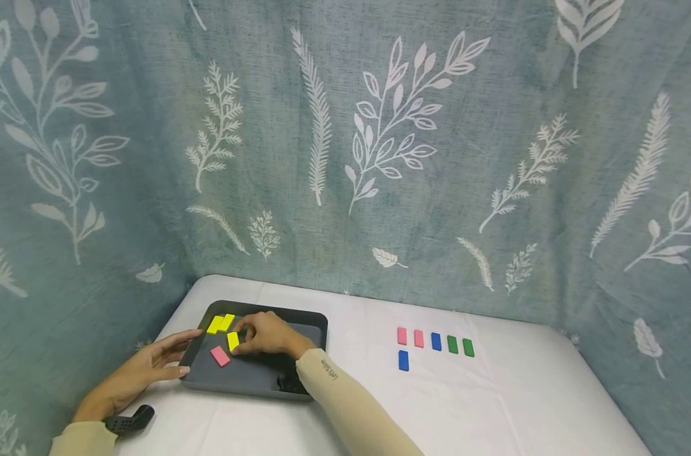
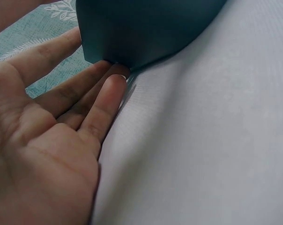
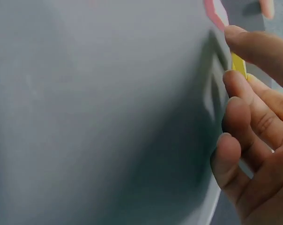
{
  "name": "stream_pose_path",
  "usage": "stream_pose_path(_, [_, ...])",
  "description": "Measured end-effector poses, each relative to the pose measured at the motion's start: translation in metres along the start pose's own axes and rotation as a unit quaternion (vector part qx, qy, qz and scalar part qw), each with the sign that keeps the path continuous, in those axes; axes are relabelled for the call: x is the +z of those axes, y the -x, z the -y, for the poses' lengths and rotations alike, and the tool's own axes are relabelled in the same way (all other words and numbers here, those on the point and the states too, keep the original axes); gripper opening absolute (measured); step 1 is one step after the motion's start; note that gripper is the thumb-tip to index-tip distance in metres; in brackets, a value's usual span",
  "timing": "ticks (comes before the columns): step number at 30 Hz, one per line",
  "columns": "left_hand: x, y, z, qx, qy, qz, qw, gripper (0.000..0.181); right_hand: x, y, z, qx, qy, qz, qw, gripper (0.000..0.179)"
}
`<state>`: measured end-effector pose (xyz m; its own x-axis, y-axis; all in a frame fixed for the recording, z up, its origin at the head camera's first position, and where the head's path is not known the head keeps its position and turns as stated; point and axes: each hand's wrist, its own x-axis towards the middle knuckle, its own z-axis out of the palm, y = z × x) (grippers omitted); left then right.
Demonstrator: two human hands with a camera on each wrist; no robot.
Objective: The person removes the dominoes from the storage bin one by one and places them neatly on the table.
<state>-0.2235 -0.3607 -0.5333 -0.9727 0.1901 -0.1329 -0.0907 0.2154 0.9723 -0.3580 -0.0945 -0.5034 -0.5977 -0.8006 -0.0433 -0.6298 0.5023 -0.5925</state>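
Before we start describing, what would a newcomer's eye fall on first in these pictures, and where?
Probably the bright yellow block pinched in the right hand, within the gray tray toward the table's left end. Next, the leaf-patterned blue-green cloth behind. Then, right of the tray, a row of five blocks, with a lone blue block in front.

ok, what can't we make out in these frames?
Head: the near right corner of the tray, behind the right sleeve.
Left wrist: the tray's contents, behind its wall.
Right wrist: part of the held yellow block, behind the right hand's fingers; the rest of the pink block, cut off by the top edge.
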Motion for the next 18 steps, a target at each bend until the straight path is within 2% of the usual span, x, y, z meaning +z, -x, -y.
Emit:
stream_pose_path(7, [0.000, 0.000, -0.001, 0.011, -0.005, 0.015, 0.9998, 0.078, -0.014, 0.010, 0.001, 0.010, 0.000, -0.016, 0.9998, 0.046])
stream_pose_path(10, [-0.002, 0.003, -0.002, 0.006, -0.011, 0.017, 0.9998, 0.077, -0.021, 0.016, 0.007, 0.005, 0.007, -0.023, 0.9997, 0.046])
stream_pose_path(14, [-0.002, 0.006, -0.003, 0.001, -0.024, 0.012, 0.9996, 0.076, -0.033, 0.027, 0.017, -0.001, 0.027, -0.033, 0.9991, 0.046])
stream_pose_path(18, [0.004, 0.005, -0.004, -0.003, -0.020, 0.015, 0.9997, 0.077, -0.041, 0.042, 0.020, 0.009, 0.067, -0.048, 0.9966, 0.046])
